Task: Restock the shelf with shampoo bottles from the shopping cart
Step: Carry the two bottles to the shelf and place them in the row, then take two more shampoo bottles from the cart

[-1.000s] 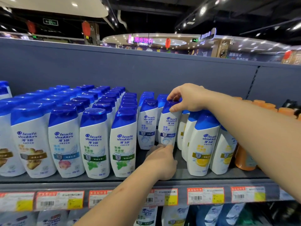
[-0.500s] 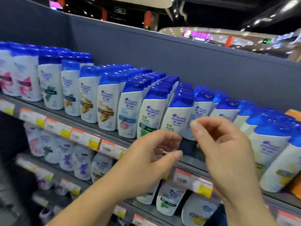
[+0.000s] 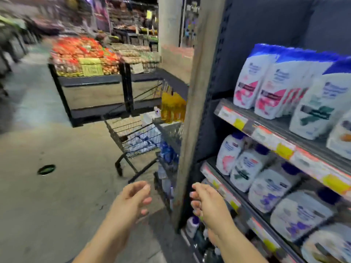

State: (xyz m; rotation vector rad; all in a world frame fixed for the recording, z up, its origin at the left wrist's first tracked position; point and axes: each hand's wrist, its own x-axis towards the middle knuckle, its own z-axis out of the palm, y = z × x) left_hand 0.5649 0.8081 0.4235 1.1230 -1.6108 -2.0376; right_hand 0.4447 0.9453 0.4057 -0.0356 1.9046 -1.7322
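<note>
The view is blurred by motion. A dark wire shopping cart (image 3: pixel 133 130) stands on the aisle floor past the shelf's end, holding white and blue shampoo bottles (image 3: pixel 141 140). The shelf unit (image 3: pixel 266 133) fills the right side, with white blue-capped shampoo bottles (image 3: pixel 266 86) in rows on several levels. My left hand (image 3: pixel 133 198) and my right hand (image 3: pixel 207 200) hang low in front of me, both empty with loosely curled, parted fingers. The right hand is near the shelf's end post (image 3: pixel 191 130).
Yellow bottles (image 3: pixel 172 107) hang on a rack at the shelf's end, above the cart. A produce stand (image 3: pixel 89 73) with red and orange goods stands across the aisle. A pillar (image 3: pixel 169 21) rises behind it. A small green mark (image 3: pixel 46 169) lies on the grey floor.
My hands left the shampoo bottle on the shelf and dropped low, empty. My view swung left from the shelf front to the aisle and the cart.
</note>
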